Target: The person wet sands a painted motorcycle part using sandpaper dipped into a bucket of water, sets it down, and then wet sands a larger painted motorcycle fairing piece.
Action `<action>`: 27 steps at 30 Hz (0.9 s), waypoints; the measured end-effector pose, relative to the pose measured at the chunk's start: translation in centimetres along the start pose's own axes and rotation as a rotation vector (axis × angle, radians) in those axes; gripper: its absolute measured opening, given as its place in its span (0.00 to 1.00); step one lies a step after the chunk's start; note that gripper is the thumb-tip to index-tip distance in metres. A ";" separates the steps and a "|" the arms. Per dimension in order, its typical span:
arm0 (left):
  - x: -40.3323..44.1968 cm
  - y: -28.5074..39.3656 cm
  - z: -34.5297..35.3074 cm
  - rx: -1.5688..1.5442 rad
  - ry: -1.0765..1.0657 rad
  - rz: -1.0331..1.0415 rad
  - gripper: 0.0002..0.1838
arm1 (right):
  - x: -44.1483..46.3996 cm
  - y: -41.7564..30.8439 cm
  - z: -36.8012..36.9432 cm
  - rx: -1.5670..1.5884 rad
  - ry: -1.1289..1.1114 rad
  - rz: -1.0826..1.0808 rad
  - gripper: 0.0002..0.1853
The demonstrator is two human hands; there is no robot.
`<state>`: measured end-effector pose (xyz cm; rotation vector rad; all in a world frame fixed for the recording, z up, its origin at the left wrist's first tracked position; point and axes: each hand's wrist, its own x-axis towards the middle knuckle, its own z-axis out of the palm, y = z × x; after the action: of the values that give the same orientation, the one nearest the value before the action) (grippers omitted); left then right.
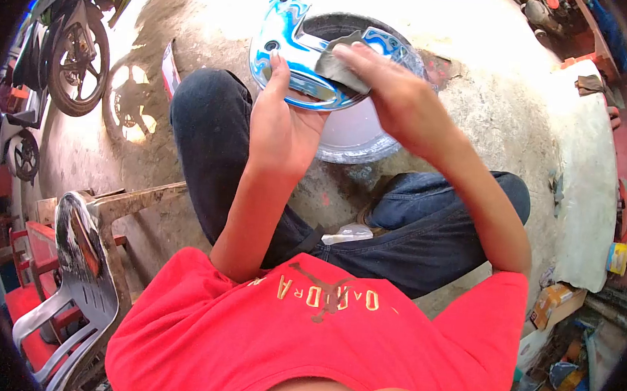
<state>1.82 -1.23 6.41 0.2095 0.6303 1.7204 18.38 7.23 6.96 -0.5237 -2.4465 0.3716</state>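
A glossy blue and white curved panel (290, 45) is held up over a round basin (356, 151) with whitish liquid in it. My left hand (287, 125) grips the panel's lower left edge, its thumb on the front face. Pressed against the panel's right part is a grey sheet or cloth (340, 68), held under the fingers of my right hand (397, 89). The fingertips of my left hand are hidden behind the panel.
Motorcycles (80, 56) stand at the upper left. A grey plastic chair (90, 274) is at the lower left beside a wooden frame (138, 201). On the right lie a long pale slab (587, 185), a cardboard box (556, 305) and a yellow can (618, 257).
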 end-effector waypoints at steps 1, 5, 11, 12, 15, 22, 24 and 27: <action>0.1 0.0 -0.2 -0.006 -0.010 0.007 0.21 | -0.2 -0.4 0.6 -0.051 0.012 -0.103 0.31; 0.2 0.4 0.1 0.014 -0.047 0.026 0.22 | -0.3 -0.2 0.4 -0.027 0.016 -0.121 0.29; -0.1 0.7 0.7 -0.006 -0.039 0.047 0.20 | 0.0 0.1 0.0 -0.056 0.017 -0.127 0.28; -0.2 0.8 0.5 0.002 -0.029 0.043 0.20 | -0.2 -1.3 0.4 0.012 -0.044 -0.163 0.29; 0.0 0.8 -0.2 0.004 -0.074 0.045 0.20 | -0.3 -0.5 0.6 -0.007 -0.075 -0.140 0.25; -0.1 1.5 -0.7 0.008 0.062 0.001 0.21 | -0.4 -3.7 1.6 0.077 -0.073 -0.128 0.24; -0.1 1.8 -1.1 0.001 -0.007 0.011 0.21 | 0.2 -2.1 1.4 0.063 -0.025 -0.134 0.24; -0.5 2.0 -0.2 0.004 0.072 0.043 0.21 | 0.8 1.9 1.2 0.047 0.111 0.156 0.20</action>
<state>0.13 -2.07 7.38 0.1661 0.6863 1.7745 17.64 9.10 5.71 -0.6981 -2.2918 0.4504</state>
